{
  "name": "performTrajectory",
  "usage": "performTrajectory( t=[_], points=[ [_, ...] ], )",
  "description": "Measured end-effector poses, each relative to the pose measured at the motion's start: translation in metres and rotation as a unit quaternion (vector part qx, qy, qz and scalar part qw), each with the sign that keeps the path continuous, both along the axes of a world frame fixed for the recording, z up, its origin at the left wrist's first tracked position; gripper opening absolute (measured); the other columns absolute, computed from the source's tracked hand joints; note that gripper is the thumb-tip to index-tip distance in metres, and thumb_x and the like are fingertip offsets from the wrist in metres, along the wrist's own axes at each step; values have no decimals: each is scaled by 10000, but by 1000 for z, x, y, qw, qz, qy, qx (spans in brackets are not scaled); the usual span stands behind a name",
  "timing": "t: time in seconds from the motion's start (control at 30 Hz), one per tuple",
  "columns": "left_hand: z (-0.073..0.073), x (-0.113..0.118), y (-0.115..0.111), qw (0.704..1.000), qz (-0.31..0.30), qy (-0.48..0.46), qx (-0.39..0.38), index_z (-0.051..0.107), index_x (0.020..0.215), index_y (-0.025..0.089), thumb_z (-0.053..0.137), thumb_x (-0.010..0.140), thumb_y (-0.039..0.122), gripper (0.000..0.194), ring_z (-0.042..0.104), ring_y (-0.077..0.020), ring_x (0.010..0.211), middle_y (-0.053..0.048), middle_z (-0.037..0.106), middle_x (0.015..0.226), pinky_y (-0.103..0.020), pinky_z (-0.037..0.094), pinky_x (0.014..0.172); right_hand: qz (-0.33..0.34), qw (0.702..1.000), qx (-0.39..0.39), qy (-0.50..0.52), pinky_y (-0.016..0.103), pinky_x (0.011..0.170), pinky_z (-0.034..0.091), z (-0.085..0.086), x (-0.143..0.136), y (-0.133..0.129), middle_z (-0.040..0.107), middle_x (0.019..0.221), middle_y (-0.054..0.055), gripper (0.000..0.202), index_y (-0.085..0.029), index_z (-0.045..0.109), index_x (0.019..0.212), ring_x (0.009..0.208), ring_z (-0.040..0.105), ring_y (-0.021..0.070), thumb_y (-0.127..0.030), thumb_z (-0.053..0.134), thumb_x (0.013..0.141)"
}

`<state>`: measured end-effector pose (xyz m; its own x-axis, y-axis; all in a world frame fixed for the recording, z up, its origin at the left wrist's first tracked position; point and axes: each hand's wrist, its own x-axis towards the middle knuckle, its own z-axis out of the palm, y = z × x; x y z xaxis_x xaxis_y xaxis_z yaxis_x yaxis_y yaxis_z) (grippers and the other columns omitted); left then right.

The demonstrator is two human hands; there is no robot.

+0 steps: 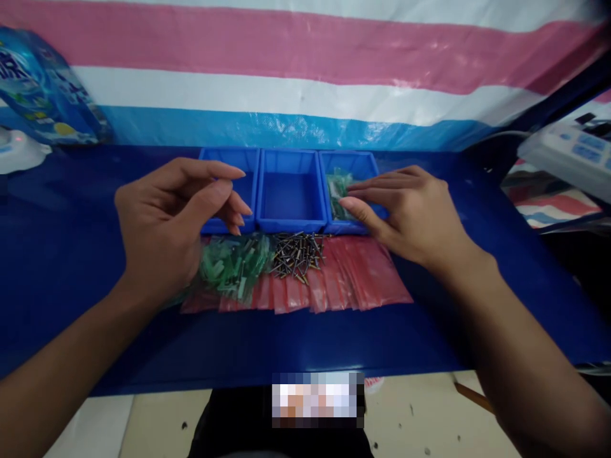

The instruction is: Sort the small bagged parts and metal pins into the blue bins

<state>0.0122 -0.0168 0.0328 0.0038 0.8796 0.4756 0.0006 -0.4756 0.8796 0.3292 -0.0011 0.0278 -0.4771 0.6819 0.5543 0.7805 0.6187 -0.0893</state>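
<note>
My left hand (165, 213) hovers over the left blue bin (229, 154), its fingers loosely curled and apart, with nothing visible in them. Over the right blue bin (365, 159) is my right hand (413, 213), thumb and fingers a little apart and no object seen between them. Small green-tinted plastic bags (338, 184) lie in that bin, partly behind my right fingertips. The middle blue bin (290, 191) shows its bare floor. In front of the bins are a heap of green-tinted packets (233, 267), a pile of metal pop rivets (298, 254) and overlapping red plastic bags (367, 273).
A blue table (286, 343) carries everything. At the back left stands a blue detergent pouch (48, 89) beside a white device (21, 151). A white power strip (573, 152) is at the right. Striped sheeting (305, 51) hangs behind.
</note>
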Motion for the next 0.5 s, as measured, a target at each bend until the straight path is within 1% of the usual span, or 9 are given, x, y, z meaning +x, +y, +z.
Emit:
performTrajectory(
  t=[0.07, 0.1, 0.2, 0.23, 0.27, 0.33, 0.37, 0.43, 0.5],
  points=[
    [1, 0, 1, 1000, 7, -1, 10, 856, 971, 234, 751, 933, 105, 170, 687, -133, 586, 12, 762, 736, -255, 581, 542, 14, 999, 29, -14, 520, 900, 574, 0, -14, -10, 855, 1074, 92, 350, -229, 830, 1057, 978, 805, 312, -516, 631, 1075],
    [0, 0, 3, 1000, 11, -5, 16, 855, 962, 222, 743, 931, 87, 178, 686, -133, 585, 14, 757, 729, -256, 572, 539, 47, 998, 46, -8, 516, 923, 583, 0, -21, -15, 848, 1151, 98, 334, -221, 818, 1141, 1045, 801, 320, -503, 654, 1065],
    [-2, 1, 8, 999, 27, -12, 46, 854, 942, 204, 712, 941, 54, 207, 673, -126, 575, 19, 741, 709, -258, 544, 526, 233, 971, 38, 27, 482, 1015, 610, -3, -50, -35, 795, 1332, 130, 384, -168, 772, 1278, 1216, 763, 317, -463, 710, 1041],
    [-4, 2, 11, 997, 29, -16, 63, 854, 930, 205, 698, 939, 43, 224, 661, -121, 560, 24, 733, 696, -258, 528, 510, 284, 959, 11, 16, 483, 1066, 602, -5, -60, -43, 746, 1428, 158, 426, -165, 762, 1313, 1314, 726, 328, -493, 700, 1049],
    [-6, 2, 14, 996, 29, -24, 80, 853, 915, 207, 685, 933, 31, 243, 650, -119, 546, 29, 721, 682, -258, 512, 495, 307, 951, -15, -15, 507, 1131, 574, -8, -69, -50, 658, 1553, 186, 488, -178, 733, 1386, 1441, 651, 348, -538, 671, 1062],
    [-11, 2, 20, 994, 18, -40, 101, 851, 891, 206, 676, 904, 21, 256, 641, -122, 530, 35, 685, 651, -262, 483, 465, 325, 942, -54, -61, 559, 1262, 477, -15, -83, -62, 494, 1700, 219, 566, -183, 691, 1468, 1599, 497, 361, -590, 584, 1091],
    [-14, 2, 23, 993, 10, -44, 105, 853, 889, 201, 682, 890, 28, 243, 640, -127, 525, 34, 664, 636, -265, 472, 451, 325, 940, -66, -80, 573, 1305, 431, -19, -87, -66, 451, 1730, 213, 570, -180, 691, 1472, 1632, 453, 353, -591, 541, 1107],
    [-17, 1, 28, 993, 2, -45, 108, 858, 896, 181, 706, 868, 58, 197, 634, -139, 511, 27, 621, 608, -275, 461, 426, 325, 938, -74, -99, 571, 1341, 396, -23, -91, -72, 472, 1724, 181, 550, -161, 728, 1417, 1627, 466, 326, -565, 482, 1137],
    [-19, 0, 30, 993, 1, -43, 113, 860, 901, 163, 729, 853, 87, 158, 624, -146, 496, 23, 593, 587, -283, 456, 412, 322, 939, -58, -105, 566, 1304, 458, -24, -91, -74, 549, 1669, 162, 532, -147, 755, 1358, 1566, 549, 314, -540, 464, 1149]
  ],
)
